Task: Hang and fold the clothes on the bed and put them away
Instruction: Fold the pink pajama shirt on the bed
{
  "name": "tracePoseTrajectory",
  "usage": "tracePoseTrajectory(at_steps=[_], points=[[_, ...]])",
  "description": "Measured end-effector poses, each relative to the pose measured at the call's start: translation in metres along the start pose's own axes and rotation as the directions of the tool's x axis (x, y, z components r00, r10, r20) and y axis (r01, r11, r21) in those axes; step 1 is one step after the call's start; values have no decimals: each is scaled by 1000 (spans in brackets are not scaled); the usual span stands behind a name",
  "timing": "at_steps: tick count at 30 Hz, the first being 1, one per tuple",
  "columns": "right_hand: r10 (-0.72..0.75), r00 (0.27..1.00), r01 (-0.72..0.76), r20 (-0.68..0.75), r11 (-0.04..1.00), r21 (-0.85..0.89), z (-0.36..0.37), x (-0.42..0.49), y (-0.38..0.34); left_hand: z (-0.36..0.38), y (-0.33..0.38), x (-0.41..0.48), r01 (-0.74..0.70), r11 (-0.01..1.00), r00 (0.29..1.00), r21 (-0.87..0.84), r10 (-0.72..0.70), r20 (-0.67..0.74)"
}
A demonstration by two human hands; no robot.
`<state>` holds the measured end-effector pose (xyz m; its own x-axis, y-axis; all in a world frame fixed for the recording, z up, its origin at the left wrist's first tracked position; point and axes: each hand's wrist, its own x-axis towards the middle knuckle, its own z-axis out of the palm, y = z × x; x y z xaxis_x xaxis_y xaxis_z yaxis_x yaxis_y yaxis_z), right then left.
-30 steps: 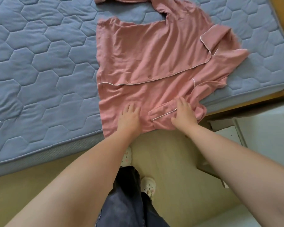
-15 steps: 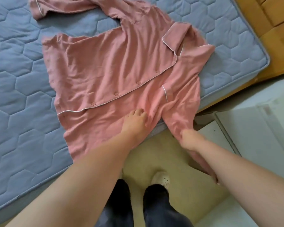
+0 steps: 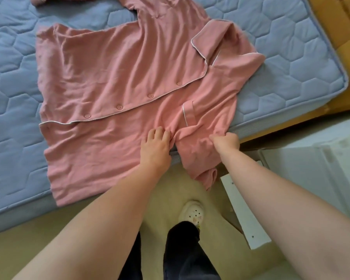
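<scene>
One pink shirt (image 3: 117,98) lies spread front-up on the bed (image 3: 291,47), close to its near edge; four buttons (image 3: 119,107) counted along the placket; one sleeve (image 3: 198,160) droops over the mattress edge toward the floor (image 3: 49,235). Two hands on the shirt: my left hand (image 3: 155,147) lies palm down beside the armhole, fingers lightly bent, pinning cloth; my right hand (image 3: 226,141) is balled tight round bunched shoulder fabric at the bed's edge. On the floor below: one white board (image 3: 245,211); one pale shoe (image 3: 192,212).
</scene>
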<state>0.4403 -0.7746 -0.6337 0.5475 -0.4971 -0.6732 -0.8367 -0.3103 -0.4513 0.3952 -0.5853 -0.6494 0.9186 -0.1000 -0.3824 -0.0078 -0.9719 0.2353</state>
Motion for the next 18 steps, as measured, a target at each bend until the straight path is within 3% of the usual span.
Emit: tracePoseTrajectory(at_steps=[4,6,8,10,13,16,18], points=[[51,982,-114,180,927,357,-53,11,11,-6,13,-12,8,1000,1000,15,-8,-29],[109,982,-144,155,961,236,-82,19,23,-9,21,-18,-36,997,999,69,37,-9],[117,990,-100,84,978,-181,-102,29,38,-7,28,-22,-146,981,989,131,148,-11],[139,987,-98,80,915,-391,-111,31,46,-1,35,-23,-231,950,971,211,238,-7],[52,989,-10,138,956,-292,-108,34,43,-1,49,-17,-250,944,968,217,251,23],[-187,982,189,27,970,-151,-94,36,28,0,58,-5,-241,948,970,209,232,68],[-209,978,210,28,976,-61,-79,39,20,4,61,3,-211,956,975,204,190,116]])
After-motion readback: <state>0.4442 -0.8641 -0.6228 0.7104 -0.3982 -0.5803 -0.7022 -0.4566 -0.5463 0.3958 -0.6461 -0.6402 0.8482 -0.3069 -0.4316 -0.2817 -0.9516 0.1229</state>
